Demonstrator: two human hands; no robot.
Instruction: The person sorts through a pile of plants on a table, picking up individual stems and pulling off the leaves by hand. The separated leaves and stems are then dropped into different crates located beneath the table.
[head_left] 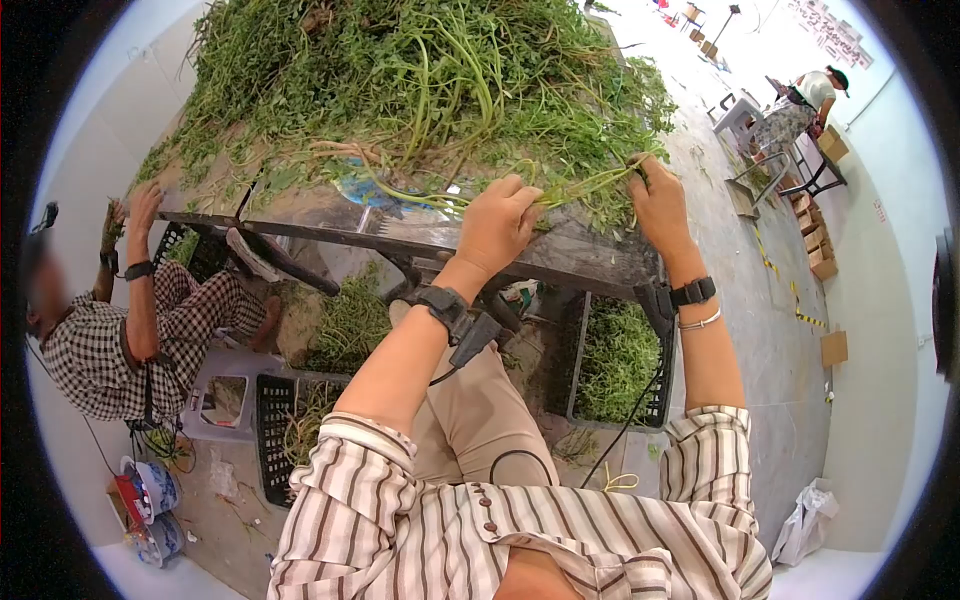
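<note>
Long, thin green stems [583,187] with leaves stretch between my two hands above the near edge of the table [590,250]. My left hand [500,222] is closed around one end of the stems, its knuckles facing up. At the other end, my right hand [660,205] pinches the stems between thumb and fingers. Behind both hands rises a large heap of leafy green stalks [400,90], with loose roots and pale stems trailing toward me. A blue printed patch [375,190] shows on the tabletop left of my left hand.
Under the table stand a black crate of greens [620,350] and another black crate [275,440] beside a plastic stool [215,405]. A co-worker in checked clothes [100,350] sits at the left. Another person [805,105] bends near cardboard boxes [815,235] at the far right.
</note>
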